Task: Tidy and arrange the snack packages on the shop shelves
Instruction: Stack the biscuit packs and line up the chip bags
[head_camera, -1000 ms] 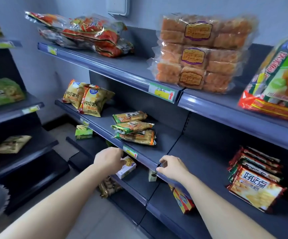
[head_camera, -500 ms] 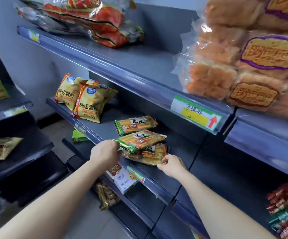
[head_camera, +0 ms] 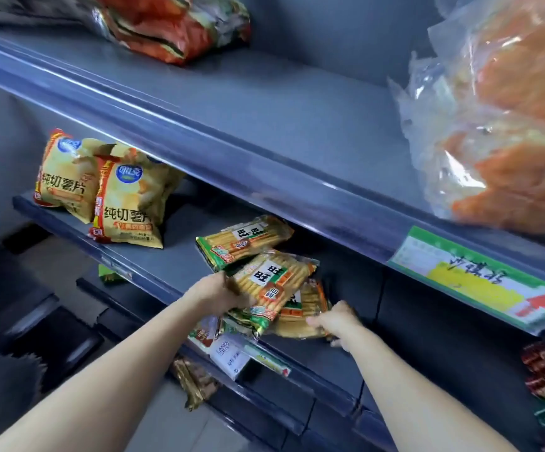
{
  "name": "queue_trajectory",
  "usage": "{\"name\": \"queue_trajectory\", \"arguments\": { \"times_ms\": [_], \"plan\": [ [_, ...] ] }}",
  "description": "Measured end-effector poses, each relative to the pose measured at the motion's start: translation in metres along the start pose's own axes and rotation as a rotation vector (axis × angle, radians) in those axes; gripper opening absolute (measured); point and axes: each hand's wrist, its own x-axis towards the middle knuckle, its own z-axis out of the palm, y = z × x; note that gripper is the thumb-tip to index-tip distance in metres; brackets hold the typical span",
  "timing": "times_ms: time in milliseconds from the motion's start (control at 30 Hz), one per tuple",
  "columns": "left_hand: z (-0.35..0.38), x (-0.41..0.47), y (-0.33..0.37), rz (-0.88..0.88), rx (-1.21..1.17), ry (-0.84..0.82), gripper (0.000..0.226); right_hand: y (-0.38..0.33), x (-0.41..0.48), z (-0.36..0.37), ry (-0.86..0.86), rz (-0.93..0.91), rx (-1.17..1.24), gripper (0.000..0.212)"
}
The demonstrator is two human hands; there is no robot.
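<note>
Three green-edged rice cracker packs lie on the middle shelf (head_camera: 173, 265). My left hand (head_camera: 215, 293) grips the left end of the middle cracker pack (head_camera: 271, 285), which is tilted up off the shelf. My right hand (head_camera: 336, 321) holds the right side of the bottom cracker pack (head_camera: 307, 313) beneath it. The third cracker pack (head_camera: 243, 241) lies just behind them, untouched. Two yellow potato chip bags (head_camera: 124, 197) stand at the left end of the same shelf.
The top shelf (head_camera: 264, 132) carries red snack bags (head_camera: 173, 27) at the left and clear bags of orange cakes (head_camera: 506, 132) at the right. A green-yellow price label (head_camera: 480, 278) sits on its front rail. White boxes (head_camera: 228, 353) and small packets lie on lower shelves.
The view has moved in closer. Both hands went from the shelf's front rail up to the cracker packs; the left one has lifted the middle pack, the right one took the bottom pack.
</note>
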Motion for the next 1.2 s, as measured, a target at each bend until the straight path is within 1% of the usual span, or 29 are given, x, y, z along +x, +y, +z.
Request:
{"name": "queue_trajectory", "arguments": {
  "times_ms": [67, 167, 233, 267, 333, 400, 433, 467, 567, 633, 667, 733, 767, 800, 833, 867, 900, 933, 967, 1000, 1033, 1067, 1100, 1133, 1167, 1200],
  "plan": [
    [-0.005, 0.011, -0.004, -0.004, -0.182, -0.086, 0.071, 0.000, 0.005, 0.001, 0.016, 0.028, 0.154, 0.053],
    [-0.007, 0.024, -0.009, -0.008, -0.382, -0.137, 0.096, -0.001, 0.010, 0.000, 0.079, 0.018, 0.490, 0.043],
    [-0.007, 0.026, -0.006, 0.020, -0.414, -0.151, 0.093, -0.006, 0.008, -0.006, 0.189, -0.045, 0.731, 0.037],
    [-0.006, 0.029, -0.005, 0.044, -0.414, -0.152, 0.090, -0.010, 0.006, -0.009, 0.268, -0.099, 0.820, 0.039],
    [-0.004, 0.032, 0.000, 0.110, -0.421, -0.138, 0.089, -0.017, 0.006, -0.013, 0.404, -0.231, 0.900, 0.049],
    [-0.004, 0.035, 0.007, 0.171, -0.441, -0.112, 0.093, -0.026, 0.005, -0.018, 0.470, -0.329, 0.912, 0.059],
    [-0.003, 0.037, 0.008, 0.183, -0.473, -0.112, 0.094, -0.029, 0.008, -0.022, 0.475, -0.350, 0.917, 0.063],
    [-0.003, 0.038, 0.009, 0.202, -0.521, -0.134, 0.090, -0.031, 0.012, -0.025, 0.457, -0.350, 0.918, 0.064],
    [-0.001, 0.041, 0.011, 0.231, -0.594, -0.288, 0.059, -0.039, 0.021, -0.029, 0.343, -0.326, 0.946, 0.054],
    [0.003, 0.041, 0.014, 0.270, -0.635, -0.329, 0.039, -0.042, 0.025, -0.030, 0.292, -0.326, 0.963, 0.051],
    [0.005, 0.042, 0.016, 0.281, -0.673, -0.318, 0.037, -0.043, 0.020, -0.031, 0.271, -0.306, 1.022, 0.048],
    [0.012, 0.044, 0.019, 0.283, -0.759, -0.271, 0.040, -0.041, 0.013, -0.030, 0.206, -0.300, 1.105, 0.042],
    [0.015, 0.048, 0.020, 0.275, -0.806, -0.248, 0.042, -0.036, 0.009, -0.029, 0.167, -0.297, 1.072, 0.041],
    [0.019, 0.051, 0.022, 0.264, -0.849, -0.232, 0.045, -0.034, 0.001, -0.027, 0.105, -0.310, 0.975, 0.041],
    [0.021, 0.053, 0.024, 0.253, -0.883, -0.220, 0.048, -0.030, -0.004, -0.023, 0.020, -0.314, 0.848, 0.040],
    [0.023, 0.055, 0.026, 0.245, -0.899, -0.216, 0.054, -0.028, -0.009, -0.018, -0.079, -0.293, 0.782, 0.041],
    [0.023, 0.058, 0.027, 0.244, -0.891, -0.216, 0.062, -0.024, -0.011, -0.012, -0.112, -0.283, 0.684, 0.042],
    [0.022, 0.059, 0.027, 0.261, -0.848, -0.213, 0.064, -0.022, -0.012, -0.007, -0.078, -0.305, 0.580, 0.041],
    [0.019, 0.060, 0.028, 0.295, -0.780, -0.201, 0.060, -0.021, -0.010, -0.003, -0.001, -0.324, 0.507, 0.039],
    [0.014, 0.061, 0.027, 0.333, -0.701, -0.171, 0.057, -0.020, -0.009, -0.001, 0.062, -0.335, 0.503, 0.038],
    [0.008, 0.064, 0.026, 0.372, -0.610, -0.110, 0.059, -0.021, -0.006, -0.001, 0.102, -0.347, 0.542, 0.039],
    [0.001, 0.068, 0.024, 0.393, -0.490, -0.013, 0.063, -0.022, -0.004, 0.000, 0.123, -0.355, 0.597, 0.041],
    [-0.008, 0.073, 0.020, 0.390, -0.341, 0.127, 0.062, -0.023, -0.002, -0.001, 0.136, -0.361, 0.634, 0.041],
    [-0.017, 0.079, 0.016, 0.361, -0.153, 0.289, 0.058, -0.023, 0.002, 0.000, 0.142, -0.371, 0.664, 0.040],
    [-0.025, 0.086, 0.009, 0.304, 0.034, 0.403, 0.056, -0.024, 0.003, 0.001, 0.147, -0.377, 0.691, 0.037],
    [-0.032, 0.093, 0.003, 0.233, 0.167, 0.437, 0.057, -0.024, 0.005, 0.003, 0.157, -0.377, 0.711, 0.034]
  ]
}}
